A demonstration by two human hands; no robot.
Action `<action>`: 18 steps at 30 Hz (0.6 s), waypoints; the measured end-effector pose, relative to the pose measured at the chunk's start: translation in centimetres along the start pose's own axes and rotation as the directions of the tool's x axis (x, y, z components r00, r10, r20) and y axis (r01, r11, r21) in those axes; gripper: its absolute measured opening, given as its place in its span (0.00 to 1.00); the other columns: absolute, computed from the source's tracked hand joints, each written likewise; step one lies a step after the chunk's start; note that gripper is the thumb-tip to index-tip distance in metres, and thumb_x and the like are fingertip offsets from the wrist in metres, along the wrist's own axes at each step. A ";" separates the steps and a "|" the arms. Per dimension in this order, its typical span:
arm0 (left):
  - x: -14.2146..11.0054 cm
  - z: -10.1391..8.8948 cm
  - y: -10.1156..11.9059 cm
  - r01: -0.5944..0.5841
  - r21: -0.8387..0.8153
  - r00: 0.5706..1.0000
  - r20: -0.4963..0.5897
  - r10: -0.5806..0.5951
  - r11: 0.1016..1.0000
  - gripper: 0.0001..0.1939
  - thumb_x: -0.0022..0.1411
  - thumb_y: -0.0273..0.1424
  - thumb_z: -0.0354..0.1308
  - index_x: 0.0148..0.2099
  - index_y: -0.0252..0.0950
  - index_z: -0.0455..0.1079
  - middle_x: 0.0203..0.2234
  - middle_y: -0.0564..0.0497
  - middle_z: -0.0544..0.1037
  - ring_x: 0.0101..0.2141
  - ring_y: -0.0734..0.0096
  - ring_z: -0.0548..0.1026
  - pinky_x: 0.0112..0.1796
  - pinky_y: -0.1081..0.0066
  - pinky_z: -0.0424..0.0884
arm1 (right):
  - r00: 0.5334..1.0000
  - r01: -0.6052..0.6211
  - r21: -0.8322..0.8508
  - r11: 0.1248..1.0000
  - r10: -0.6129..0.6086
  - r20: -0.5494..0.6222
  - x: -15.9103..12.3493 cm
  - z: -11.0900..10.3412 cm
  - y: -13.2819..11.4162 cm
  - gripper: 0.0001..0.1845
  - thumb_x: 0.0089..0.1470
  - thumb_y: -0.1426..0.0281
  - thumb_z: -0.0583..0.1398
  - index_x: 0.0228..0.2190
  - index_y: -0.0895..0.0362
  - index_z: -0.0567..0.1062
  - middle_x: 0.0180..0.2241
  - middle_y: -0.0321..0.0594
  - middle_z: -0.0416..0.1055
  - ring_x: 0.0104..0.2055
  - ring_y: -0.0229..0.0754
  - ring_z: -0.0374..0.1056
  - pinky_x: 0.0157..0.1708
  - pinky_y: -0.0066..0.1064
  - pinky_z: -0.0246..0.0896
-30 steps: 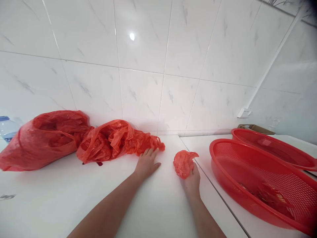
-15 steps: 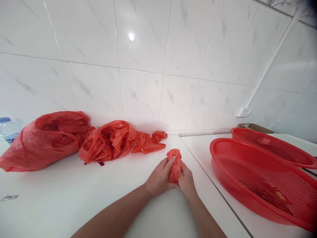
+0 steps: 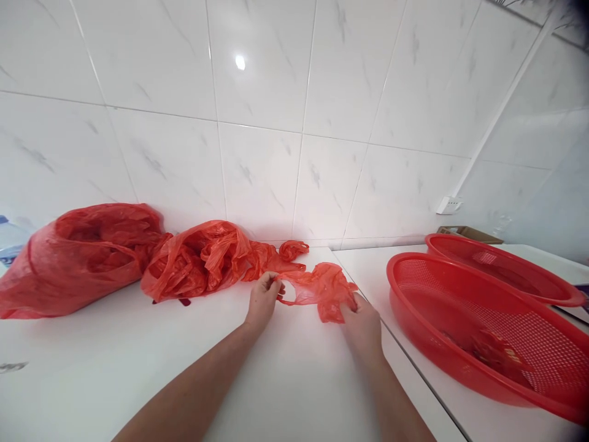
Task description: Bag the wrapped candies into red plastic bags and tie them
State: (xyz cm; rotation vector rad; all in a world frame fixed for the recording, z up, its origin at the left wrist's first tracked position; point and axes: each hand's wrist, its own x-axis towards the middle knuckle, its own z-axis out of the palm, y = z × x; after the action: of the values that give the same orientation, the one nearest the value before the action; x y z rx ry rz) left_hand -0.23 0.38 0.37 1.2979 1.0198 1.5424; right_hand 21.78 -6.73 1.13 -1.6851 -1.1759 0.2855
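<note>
A thin red plastic bag (image 3: pixel 329 285) is stretched between my two hands above the white tabletop. My left hand (image 3: pixel 264 298) pinches one of its handle loops, pulled out to the left. Closed on the crumpled right side of the same bag is my right hand (image 3: pixel 363 322); its fingertips are partly hidden by the plastic. Just beyond my left hand lies a loose heap of crumpled red plastic bags (image 3: pixel 202 261), trailing right along the wall.
A large, full red bag (image 3: pixel 87 264) sits at the left by the tiled wall. Right of the table seam (image 3: pixel 414 368) stands a red perforated basket (image 3: pixel 414 307) with red contents, and behind it a second red basket (image 3: pixel 506 270). A wall socket (image 3: pixel 450 205) is above them.
My hands were together around the bunched bag. They have moved apart, the left one leftward with a handle loop, and the bag has opened out between them.
</note>
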 end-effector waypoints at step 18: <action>-3.0 1.6 1.6 -0.748 0.604 0.624 0.500 0.600 0.274 0.30 0.54 0.41 0.61 0.58 0.42 0.61 0.61 0.41 0.58 0.61 0.48 0.52 0.58 0.46 0.40 | 0.999 -0.024 -0.112 0.993 0.028 0.036 0.0 -0.2 -0.5 0.11 0.51 0.64 0.51 0.33 0.51 0.71 0.29 0.33 0.72 0.29 0.39 0.63 0.28 0.28 0.53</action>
State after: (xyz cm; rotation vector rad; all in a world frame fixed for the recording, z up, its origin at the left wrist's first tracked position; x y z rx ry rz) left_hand 1.46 -2.85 1.23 2.7785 1.1163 1.5283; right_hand 21.59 -6.87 1.62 -1.7998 -1.2178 0.2726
